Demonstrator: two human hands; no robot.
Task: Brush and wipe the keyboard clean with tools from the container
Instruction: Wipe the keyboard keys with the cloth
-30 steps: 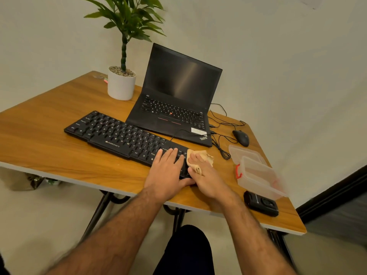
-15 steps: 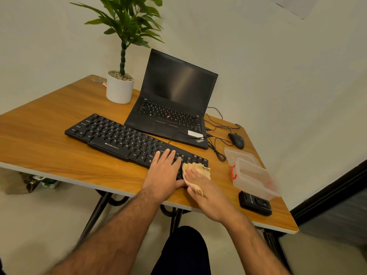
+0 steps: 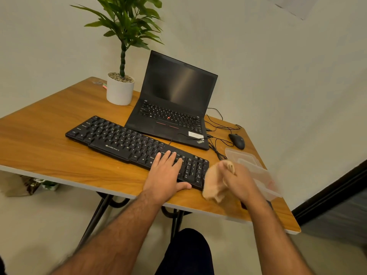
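Observation:
A black keyboard [image 3: 123,141] lies slanted across the wooden table [image 3: 49,155]. My left hand [image 3: 166,175] rests flat on its right part, fingers straight on the keys and thumb at the front edge. My right hand [image 3: 238,181] grips a crumpled tan cloth [image 3: 213,185], lifted just off the keyboard's right end and blurred by motion. Behind that hand stands the clear plastic container [image 3: 264,181], partly hidden, with its clear lid [image 3: 240,155] lying beside it.
An open black laptop [image 3: 174,108] sits behind the keyboard, with cables [image 3: 216,126] and a black mouse [image 3: 237,141] to its right. A potted plant [image 3: 120,90] stands at the back. A small black device is mostly hidden under my right wrist.
My right hand has lifted the cloth off the keyboard's number pad and swung it right, toward the container. My left hand has stayed on the keys.

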